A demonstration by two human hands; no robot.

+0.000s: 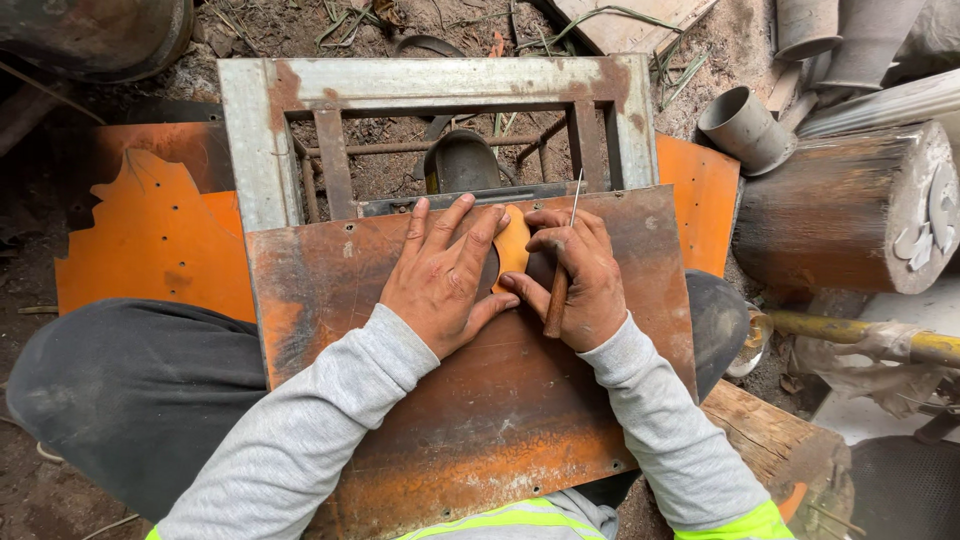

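While the far left is taken up by a flat orange sheet point(150, 240) with a ragged, cut-out upper edge lying on the dirt, the person's dark trouser leg point(130, 390) fills the ground just below it, so little bare floor shows on that side. Next comes a rusty brown metal sheet point(480, 400), resting across the lap and leaning its upper edge against a grey, rust-stained metal frame point(430, 90). That sheet's left and lower parts are bare, with open surface around the sleeves.

Near the sheet's upper edge the left hand point(445, 280) lies flat, fingers spread and pressing down, its fingertips covering the left side of a small orange template point(512, 250). The template sits between the two hands, just below the sheet's top edge. The right hand point(580, 280) touches the template's right side with thumb and forefinger, while its other fingers are curled round the wooden handle of a scribing tool point(558, 295), whose thin metal point stands up past the sheet's edge.

Right of the sheet another orange panel point(700, 200) shows its edge, then a grey pipe piece point(745, 125) and a thick rusty cylinder point(830, 210) crowd close. A yellow bar point(860, 335) lies below them.
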